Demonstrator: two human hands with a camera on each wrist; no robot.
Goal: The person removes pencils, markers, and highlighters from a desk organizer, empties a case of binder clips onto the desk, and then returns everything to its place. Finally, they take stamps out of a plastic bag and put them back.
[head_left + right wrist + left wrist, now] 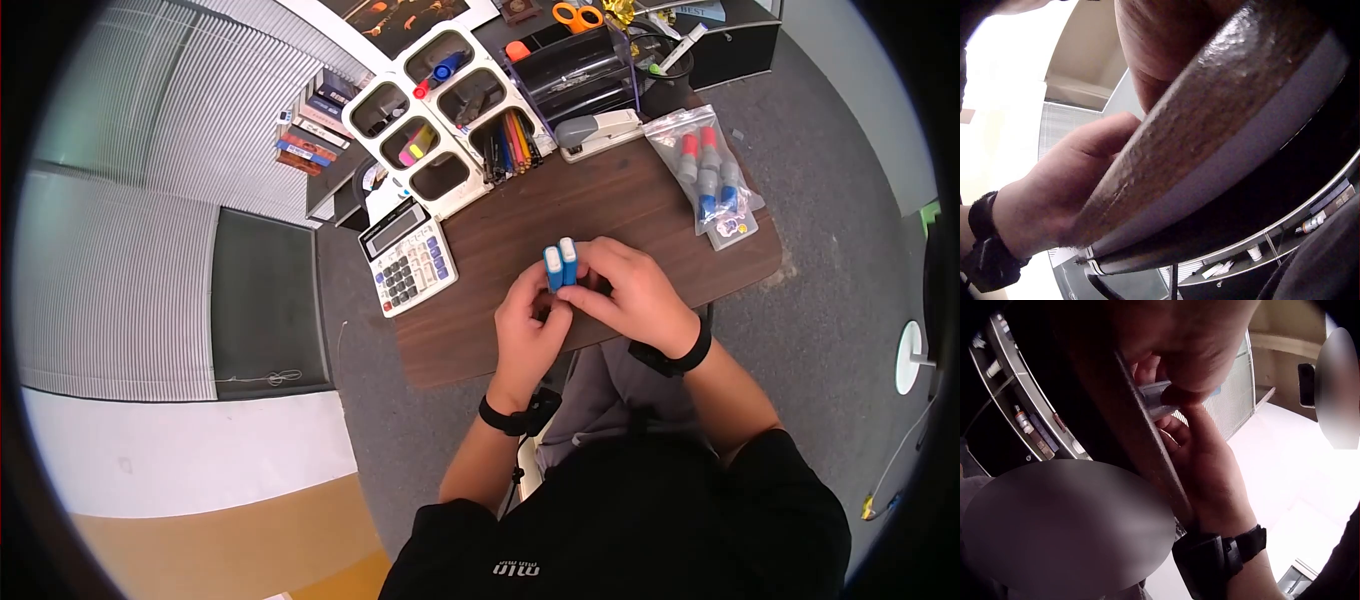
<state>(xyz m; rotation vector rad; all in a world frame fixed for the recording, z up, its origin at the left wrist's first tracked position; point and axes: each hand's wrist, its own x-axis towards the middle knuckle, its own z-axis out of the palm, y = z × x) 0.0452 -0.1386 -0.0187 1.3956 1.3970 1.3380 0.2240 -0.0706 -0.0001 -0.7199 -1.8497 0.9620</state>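
Note:
Two small blue blocks with white tops, like erasers in sleeves, stand upright side by side between my hands in the head view: a left block and a right block. My left hand grips them from the left, thumb low in front. From the right, my right hand pinches them, its thumb reaching across the lower front. In the left wrist view, a pale piece shows between the fingers of both hands. The table edge hides most of the fingers in the right wrist view.
On the brown table lies a calculator at left. Behind stand a white organizer with pens and pencils, and a stapler. A zip bag of red- and blue-ended sticks lies at right, partly over a small card-like item.

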